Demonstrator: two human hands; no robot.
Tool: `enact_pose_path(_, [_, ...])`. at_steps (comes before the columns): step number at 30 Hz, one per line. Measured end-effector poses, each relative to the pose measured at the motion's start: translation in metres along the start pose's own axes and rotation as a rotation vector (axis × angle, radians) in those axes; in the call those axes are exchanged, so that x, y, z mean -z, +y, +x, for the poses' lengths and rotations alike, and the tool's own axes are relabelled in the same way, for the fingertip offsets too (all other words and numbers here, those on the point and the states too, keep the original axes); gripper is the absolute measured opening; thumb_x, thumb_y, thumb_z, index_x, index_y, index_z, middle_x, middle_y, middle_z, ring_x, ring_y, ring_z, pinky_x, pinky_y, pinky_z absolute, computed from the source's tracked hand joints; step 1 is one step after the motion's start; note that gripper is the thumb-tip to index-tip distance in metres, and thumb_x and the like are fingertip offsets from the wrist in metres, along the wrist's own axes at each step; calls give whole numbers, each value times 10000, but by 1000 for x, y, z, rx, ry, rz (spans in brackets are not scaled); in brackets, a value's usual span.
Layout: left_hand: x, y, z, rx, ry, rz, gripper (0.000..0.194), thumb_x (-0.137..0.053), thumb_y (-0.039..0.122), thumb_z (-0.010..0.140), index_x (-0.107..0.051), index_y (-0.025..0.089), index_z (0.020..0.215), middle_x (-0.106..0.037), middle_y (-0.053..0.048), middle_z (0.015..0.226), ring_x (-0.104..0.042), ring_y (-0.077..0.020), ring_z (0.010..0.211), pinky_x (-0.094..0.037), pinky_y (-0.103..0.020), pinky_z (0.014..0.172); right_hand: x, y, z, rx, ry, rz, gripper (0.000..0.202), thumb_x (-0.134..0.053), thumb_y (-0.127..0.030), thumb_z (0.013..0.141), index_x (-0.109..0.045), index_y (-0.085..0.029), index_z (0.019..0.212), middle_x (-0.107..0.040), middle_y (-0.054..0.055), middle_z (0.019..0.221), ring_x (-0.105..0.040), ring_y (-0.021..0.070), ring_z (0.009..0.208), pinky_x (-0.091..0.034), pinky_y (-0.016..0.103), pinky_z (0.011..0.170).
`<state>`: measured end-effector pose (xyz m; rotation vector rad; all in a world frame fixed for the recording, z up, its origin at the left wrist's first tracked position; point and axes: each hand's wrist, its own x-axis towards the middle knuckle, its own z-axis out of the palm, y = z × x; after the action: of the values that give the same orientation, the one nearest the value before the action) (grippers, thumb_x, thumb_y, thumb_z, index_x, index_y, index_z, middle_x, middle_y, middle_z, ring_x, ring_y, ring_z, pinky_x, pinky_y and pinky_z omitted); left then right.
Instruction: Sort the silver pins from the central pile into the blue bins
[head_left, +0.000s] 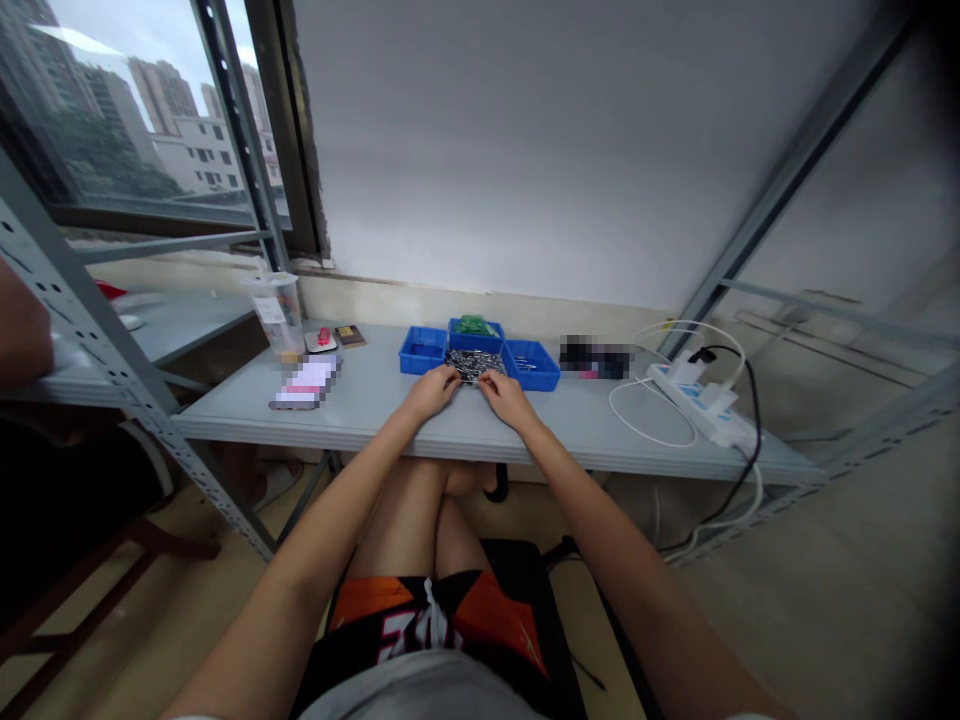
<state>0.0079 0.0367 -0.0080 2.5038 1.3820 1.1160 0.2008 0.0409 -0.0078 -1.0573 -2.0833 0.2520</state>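
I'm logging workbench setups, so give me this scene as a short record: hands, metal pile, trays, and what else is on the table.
left hand: fingertips at the near edge of the metal pile; grip unclear
right hand: fingertips at the same edge; grip unclear
left blue tray: left of the pile
back blue tray: holds green items
right blue tray: holds thin metal pieces
table left: plastic cup, phone
table right: power strip

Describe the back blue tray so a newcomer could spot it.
On the grey table, find the left hand and right hand at a pile of thin pieces. The back blue tray stands behind it. Unlike the left tray and right tray, it holds green things.
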Motion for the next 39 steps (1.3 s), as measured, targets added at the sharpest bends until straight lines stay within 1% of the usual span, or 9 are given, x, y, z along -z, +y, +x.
enact_pose_path(15, [0,1,0,16,-4,5,169,-476,225,871,-631,159,883,-649,-76,891,-590,-193,823,-455,-294,780,0,-1,0,1,2,2,136,-480,-242,871,-600,-187,907,-674,54,842,-616,184,773,-455,294,729])
enact_pose_path(34, [1,1,0,-7,13,-11,174,-468,226,876,-624,150,878,-646,-82,880,-586,-204,811,-450,-301,758,1,-3,0,7,7,14,142,-473,-245,874,-597,-185,910,-676,59,853,-616,190,782,-455,296,736])
enact_pose_path(39, [1,1,0,1,1,-3,179,-467,224,878,-630,149,880,-649,-85,889,-589,-204,822,-454,-302,773,3,-5,-1,4,-4,-3,141,-474,-240,877,-597,-182,914,-676,64,857,-619,195,792,-453,299,735])
